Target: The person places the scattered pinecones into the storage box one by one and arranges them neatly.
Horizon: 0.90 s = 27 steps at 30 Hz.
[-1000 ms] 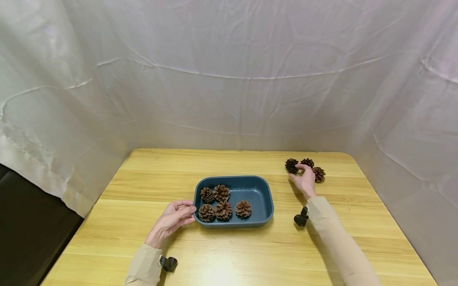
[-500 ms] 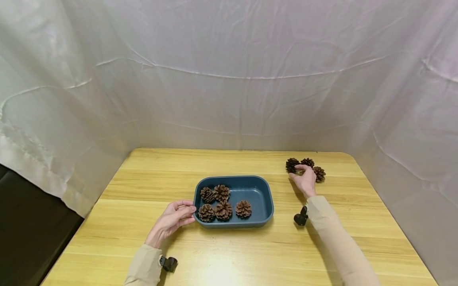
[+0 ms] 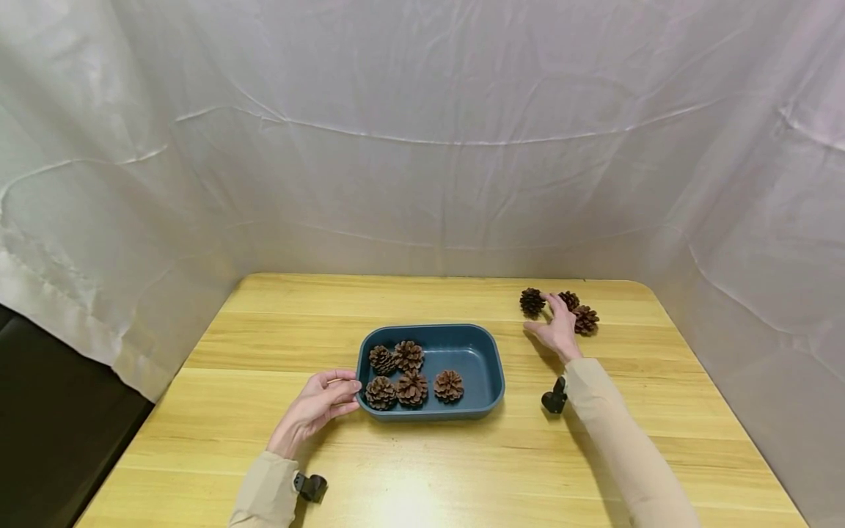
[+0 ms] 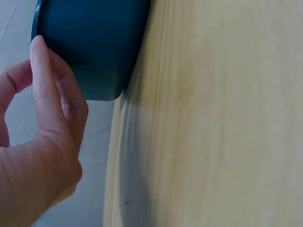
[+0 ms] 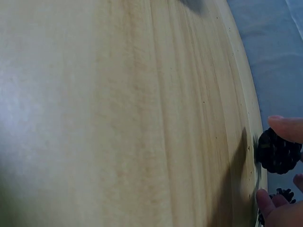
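Observation:
My left hand holds the left rim of a dark blue rectangular tub, thumb at the edge and fingers along the outer wall. In the left wrist view, a fingertip of the left hand meets the tub's rim. Several brown pine cones lie inside, including one pine cone apart from the rest. At the back right, my right hand has thumb and fingers spread beside a dark pine cone, fingertips right at its side. In the right wrist view, the thumb overlaps that dark cone.
Two more pine cones sit just beyond and right of my right hand, a far one and a nearer one. The wooden table ends at a pale curtain behind and to the sides. A black surface shows at far left.
The right hand has opened wider and shifted slightly left. The dark pine cone beside it has moved a little left and away, apart from the other two. The left hand and tub are unmoved.

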### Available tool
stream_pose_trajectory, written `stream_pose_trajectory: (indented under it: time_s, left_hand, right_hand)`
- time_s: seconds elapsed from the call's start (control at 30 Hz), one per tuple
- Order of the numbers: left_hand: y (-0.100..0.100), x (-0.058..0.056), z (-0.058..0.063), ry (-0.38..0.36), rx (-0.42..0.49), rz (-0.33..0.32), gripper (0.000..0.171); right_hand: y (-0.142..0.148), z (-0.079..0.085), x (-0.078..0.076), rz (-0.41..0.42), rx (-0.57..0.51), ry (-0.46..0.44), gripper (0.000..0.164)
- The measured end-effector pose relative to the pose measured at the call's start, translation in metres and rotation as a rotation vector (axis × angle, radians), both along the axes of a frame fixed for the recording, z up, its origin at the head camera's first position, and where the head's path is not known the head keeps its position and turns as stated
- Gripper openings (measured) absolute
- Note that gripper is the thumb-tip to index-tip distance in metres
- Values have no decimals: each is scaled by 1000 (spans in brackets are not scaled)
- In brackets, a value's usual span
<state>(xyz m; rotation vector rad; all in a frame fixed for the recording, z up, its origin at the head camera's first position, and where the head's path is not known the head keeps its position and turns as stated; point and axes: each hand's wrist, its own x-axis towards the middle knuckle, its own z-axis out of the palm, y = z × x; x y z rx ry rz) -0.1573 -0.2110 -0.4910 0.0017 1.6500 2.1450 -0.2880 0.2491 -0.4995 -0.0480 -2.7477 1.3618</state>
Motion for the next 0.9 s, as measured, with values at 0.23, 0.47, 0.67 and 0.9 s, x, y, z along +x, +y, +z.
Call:
stream_pose_trajectory:
  time_s: [0.23,0.47,0.67,0.9]
  left_hand:
    - [0,0,0,-2,1,3,17]
    - [0,0,0,1,4,-1,15]
    - [0,0,0,-1,-8,4,13]
    - [0,0,-1,4,-9,4,16]
  right_hand:
    - [-6,4,-1,-25,-23,-72,71]
    - [-11,5,0,-60,-43,-50,61]
    - [-13,1,-2,-102,-7,-60,60]
    - [-15,1,-1,-128,-2,-41,58]
